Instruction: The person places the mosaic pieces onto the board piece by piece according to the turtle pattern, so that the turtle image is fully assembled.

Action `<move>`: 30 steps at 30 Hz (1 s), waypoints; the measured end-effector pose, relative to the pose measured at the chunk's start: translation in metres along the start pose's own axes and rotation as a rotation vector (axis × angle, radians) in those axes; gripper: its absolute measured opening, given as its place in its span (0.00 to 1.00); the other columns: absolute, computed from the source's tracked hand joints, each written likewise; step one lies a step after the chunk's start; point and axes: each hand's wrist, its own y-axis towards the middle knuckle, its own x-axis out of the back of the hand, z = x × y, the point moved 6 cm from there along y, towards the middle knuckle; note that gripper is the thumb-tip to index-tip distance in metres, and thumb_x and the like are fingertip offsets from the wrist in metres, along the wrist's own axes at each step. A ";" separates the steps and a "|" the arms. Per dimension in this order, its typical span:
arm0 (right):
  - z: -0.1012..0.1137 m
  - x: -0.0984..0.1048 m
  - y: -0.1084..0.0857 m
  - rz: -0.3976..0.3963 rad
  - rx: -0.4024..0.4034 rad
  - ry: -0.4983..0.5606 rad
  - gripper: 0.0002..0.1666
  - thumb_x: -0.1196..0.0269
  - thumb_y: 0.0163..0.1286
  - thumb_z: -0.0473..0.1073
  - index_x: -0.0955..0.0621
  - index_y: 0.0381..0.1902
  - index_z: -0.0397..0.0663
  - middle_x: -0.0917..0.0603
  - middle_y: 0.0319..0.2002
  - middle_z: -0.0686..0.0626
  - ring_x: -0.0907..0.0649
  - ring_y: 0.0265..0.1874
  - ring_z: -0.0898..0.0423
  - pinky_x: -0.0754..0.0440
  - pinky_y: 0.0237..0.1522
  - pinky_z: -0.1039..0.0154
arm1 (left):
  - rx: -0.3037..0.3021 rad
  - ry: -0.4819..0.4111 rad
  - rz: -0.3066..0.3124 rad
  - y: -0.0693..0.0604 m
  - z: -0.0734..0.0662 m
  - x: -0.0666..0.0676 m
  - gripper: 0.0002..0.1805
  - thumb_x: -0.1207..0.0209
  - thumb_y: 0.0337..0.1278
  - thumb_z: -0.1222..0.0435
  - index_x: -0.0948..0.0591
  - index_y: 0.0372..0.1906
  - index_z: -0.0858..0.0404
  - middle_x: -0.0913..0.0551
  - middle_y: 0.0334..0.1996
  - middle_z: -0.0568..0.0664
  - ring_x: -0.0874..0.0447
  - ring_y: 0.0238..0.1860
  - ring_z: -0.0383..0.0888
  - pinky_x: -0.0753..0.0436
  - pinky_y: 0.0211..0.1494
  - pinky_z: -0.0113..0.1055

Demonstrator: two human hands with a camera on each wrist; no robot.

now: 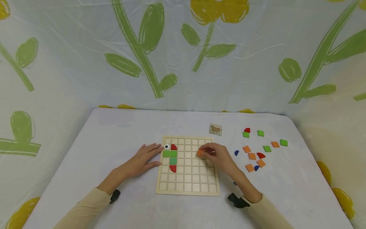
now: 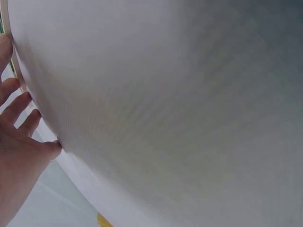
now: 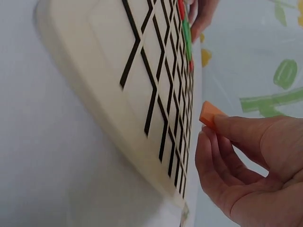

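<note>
A wooden grid board (image 1: 187, 187) lies on the table in the head view. Along its left side sit a white eye piece (image 1: 167, 146), a red quarter-circle tile (image 1: 173, 147), green square tiles (image 1: 166, 154), and a second red tile (image 1: 172, 168). My left hand (image 1: 143, 160) rests at the board's left edge with fingers spread. Between the thumb and fingers of my right hand (image 1: 218, 156) an orange square tile (image 3: 211, 113) is pinched, held above the right part of the board. Its lower side is hidden by the fingers.
Right of the board lie loose tiles: orange squares (image 1: 252, 156), green squares (image 1: 267, 148), red quarter-circles (image 1: 260, 155) and dark blue half-circles (image 1: 236, 153). A small picture card (image 1: 215, 129) lies behind the board. A flowered cloth (image 1: 183, 86) hangs at the back.
</note>
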 end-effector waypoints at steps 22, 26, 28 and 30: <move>0.028 -0.059 0.018 0.159 0.080 0.061 0.09 0.32 0.71 0.34 0.13 0.47 0.41 0.12 0.41 0.50 0.14 0.40 0.55 0.14 0.48 0.63 | 0.012 -0.021 0.016 0.000 0.000 0.000 0.35 0.37 0.71 0.57 0.32 0.77 0.64 0.34 0.76 0.61 0.44 0.78 0.64 0.52 0.77 0.69; 0.029 -0.066 0.020 0.176 0.092 0.034 0.08 0.33 0.72 0.34 0.12 0.46 0.43 0.12 0.39 0.52 0.15 0.39 0.58 0.15 0.48 0.64 | 0.009 -0.024 0.015 0.001 0.001 -0.001 0.35 0.36 0.71 0.57 0.32 0.77 0.64 0.34 0.76 0.61 0.44 0.78 0.64 0.51 0.76 0.70; 0.030 -0.067 0.020 0.183 0.102 0.022 0.08 0.33 0.72 0.34 0.12 0.46 0.43 0.12 0.39 0.52 0.15 0.39 0.58 0.15 0.47 0.64 | 0.009 -0.023 0.013 0.001 0.001 -0.001 0.35 0.36 0.70 0.57 0.32 0.77 0.64 0.34 0.76 0.62 0.44 0.78 0.64 0.51 0.76 0.70; 0.030 -0.068 0.020 0.191 0.114 0.017 0.08 0.33 0.72 0.34 0.12 0.46 0.42 0.12 0.40 0.51 0.15 0.39 0.58 0.15 0.47 0.65 | 0.011 -0.020 0.012 0.001 0.001 0.000 0.36 0.36 0.70 0.57 0.32 0.77 0.64 0.34 0.76 0.62 0.44 0.78 0.64 0.51 0.76 0.70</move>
